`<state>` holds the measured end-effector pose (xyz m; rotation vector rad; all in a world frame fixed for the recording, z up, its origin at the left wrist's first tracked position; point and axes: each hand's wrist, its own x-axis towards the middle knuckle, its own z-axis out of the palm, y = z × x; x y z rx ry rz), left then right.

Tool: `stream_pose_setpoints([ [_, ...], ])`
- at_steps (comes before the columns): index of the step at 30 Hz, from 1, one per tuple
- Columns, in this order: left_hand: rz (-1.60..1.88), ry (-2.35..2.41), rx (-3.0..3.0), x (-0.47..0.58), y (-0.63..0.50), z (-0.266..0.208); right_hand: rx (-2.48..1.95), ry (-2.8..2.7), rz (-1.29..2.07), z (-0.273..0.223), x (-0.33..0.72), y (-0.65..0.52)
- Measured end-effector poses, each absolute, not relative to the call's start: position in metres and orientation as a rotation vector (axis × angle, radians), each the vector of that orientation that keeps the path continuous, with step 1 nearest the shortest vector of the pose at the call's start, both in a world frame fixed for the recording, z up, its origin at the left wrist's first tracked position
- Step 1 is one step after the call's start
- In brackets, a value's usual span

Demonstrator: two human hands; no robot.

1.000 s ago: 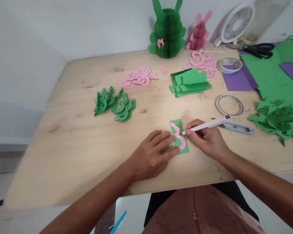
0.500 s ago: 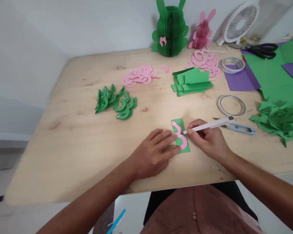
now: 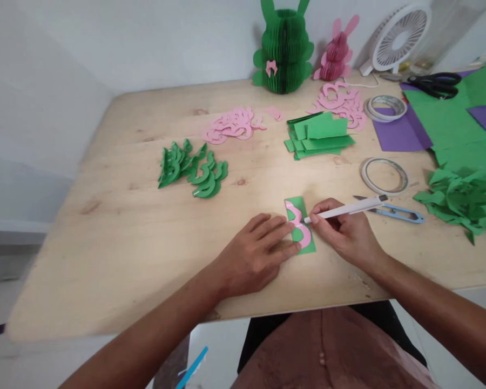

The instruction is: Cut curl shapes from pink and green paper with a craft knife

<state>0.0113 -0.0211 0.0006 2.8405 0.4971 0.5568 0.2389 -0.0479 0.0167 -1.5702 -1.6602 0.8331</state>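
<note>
My right hand (image 3: 344, 229) is closed round a white pen (image 3: 348, 208), tilted with its tip at the edge of a curved pink paper cutout (image 3: 305, 237). The cutout lies flat on a small green paper strip (image 3: 306, 249) on the table. From the left, my left hand (image 3: 263, 251) presses down with its fingers stretched out, the fingertips resting on the cutout and the strip. Part of the strip's left edge is hidden under those fingers. Light blue thread snips (image 3: 400, 213) lie just beyond my right hand.
Green scalloped cutouts (image 3: 208, 175), pink cutouts (image 3: 233, 125) and stacked green strips (image 3: 324, 135) lie farther back. At right are tape rolls (image 3: 364, 175), black scissors (image 3: 437, 85) and green scraps (image 3: 465, 197). A green honeycomb-paper rabbit (image 3: 285, 54), a pink one (image 3: 335, 54) and a fan (image 3: 403, 38) stand behind.
Hardly anything differs. Both hands, the pen, the cutout and the strip keep almost the same places, apart from a very slight shift of the view.
</note>
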Motion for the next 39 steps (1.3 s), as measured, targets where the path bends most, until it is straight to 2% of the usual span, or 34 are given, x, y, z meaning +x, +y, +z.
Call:
stream_pose_setpoints([
  [39,0.529,0.499,2.855,0.0111,-0.0215,0.0000,-1.562,-1.691,0.799,0.0188,0.2406,-0.0509],
])
